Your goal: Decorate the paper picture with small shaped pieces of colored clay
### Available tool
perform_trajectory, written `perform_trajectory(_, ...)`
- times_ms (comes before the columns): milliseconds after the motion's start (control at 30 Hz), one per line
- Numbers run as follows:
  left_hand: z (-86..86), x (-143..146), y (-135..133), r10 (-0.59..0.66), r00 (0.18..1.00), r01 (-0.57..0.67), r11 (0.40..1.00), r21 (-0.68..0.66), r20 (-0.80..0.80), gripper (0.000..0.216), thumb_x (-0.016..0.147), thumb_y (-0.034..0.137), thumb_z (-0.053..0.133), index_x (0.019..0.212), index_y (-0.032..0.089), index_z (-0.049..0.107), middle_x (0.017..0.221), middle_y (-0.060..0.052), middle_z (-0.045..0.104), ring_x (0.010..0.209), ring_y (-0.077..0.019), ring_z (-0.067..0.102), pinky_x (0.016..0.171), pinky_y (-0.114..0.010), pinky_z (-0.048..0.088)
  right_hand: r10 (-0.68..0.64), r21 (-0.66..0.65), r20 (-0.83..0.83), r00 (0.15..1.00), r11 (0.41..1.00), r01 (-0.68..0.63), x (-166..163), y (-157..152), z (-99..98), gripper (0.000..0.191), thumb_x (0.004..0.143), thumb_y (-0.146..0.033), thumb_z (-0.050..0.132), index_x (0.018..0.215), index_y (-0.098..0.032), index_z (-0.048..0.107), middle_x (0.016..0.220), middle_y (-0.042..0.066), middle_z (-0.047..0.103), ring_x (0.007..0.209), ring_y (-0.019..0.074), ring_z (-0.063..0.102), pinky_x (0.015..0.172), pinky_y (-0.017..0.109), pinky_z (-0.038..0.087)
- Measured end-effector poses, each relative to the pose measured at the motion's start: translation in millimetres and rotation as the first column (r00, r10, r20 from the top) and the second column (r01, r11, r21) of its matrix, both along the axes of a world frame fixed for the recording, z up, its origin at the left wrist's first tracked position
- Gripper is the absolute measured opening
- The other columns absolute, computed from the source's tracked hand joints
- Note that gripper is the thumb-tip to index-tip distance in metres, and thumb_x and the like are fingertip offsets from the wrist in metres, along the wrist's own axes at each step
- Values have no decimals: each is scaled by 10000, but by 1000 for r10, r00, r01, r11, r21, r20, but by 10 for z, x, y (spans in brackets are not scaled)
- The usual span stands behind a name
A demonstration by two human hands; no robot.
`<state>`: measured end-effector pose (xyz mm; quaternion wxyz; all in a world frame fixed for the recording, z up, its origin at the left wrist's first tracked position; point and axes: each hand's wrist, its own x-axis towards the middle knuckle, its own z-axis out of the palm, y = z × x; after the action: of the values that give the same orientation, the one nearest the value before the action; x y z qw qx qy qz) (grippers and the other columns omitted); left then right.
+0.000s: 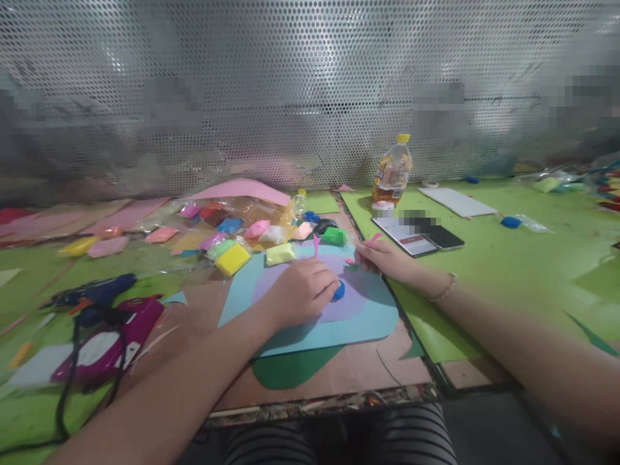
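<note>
My left hand rests over the layered paper with its fingers curled and closed, the fingertips on a round blue lump of clay. Just behind its knuckles a thin pink strip stands up; whether the hand holds it is hidden. My right hand is closed in a pinch at the paper's right side, around a slim pink modelling tool. Close to those fingertips is a small pink piece with some green below it. Beneath both hands lies a light blue paper with a lilac paper on top.
Several bagged clay packs crowd the back left. A glue gun and a magenta device with a black cable lie at left. Two phones and a bottle stand behind my right hand. Green paper shows in front.
</note>
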<state>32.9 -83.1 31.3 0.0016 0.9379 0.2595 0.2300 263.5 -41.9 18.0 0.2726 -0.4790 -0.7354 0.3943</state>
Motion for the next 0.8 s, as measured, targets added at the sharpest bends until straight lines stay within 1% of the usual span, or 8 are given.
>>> perform_trajectory(333, -6, 1, 5, 7, 1000, -7, 1000, 2, -8, 318, 916, 247, 340, 810, 141, 621, 771, -48, 618, 773, -154, 522, 733, -309, 413, 10, 35, 39, 999, 999, -12, -29, -43, 35, 484, 881, -562, 333, 693, -161, 529, 577, -8, 474, 519, 103, 434, 479, 226, 333)
perform_trajectory(633, -12, 1, 7, 13, 1000, -13, 1000, 11, -8, 319, 916, 249, 342, 806, 142, 622, 775, -47, 621, 780, -157, 522, 737, -312, 413, -18, 9, 27, 999, 1000, 18, -57, -51, 44, 489, 853, -585, 359, 680, -160, 527, 564, -9, 471, 500, 100, 422, 471, 232, 311)
perform_trajectory(800, -14, 0, 7, 13, 1000, -13, 1000, 2, -11, 328, 916, 248, 340, 794, 139, 625, 767, -52, 620, 783, -158, 529, 739, -311, 414, -19, 22, 22, 1000, 1000, 19, -24, -49, 42, 489, 869, -580, 340, 683, -165, 519, 591, 0, 499, 521, 106, 448, 483, 232, 336)
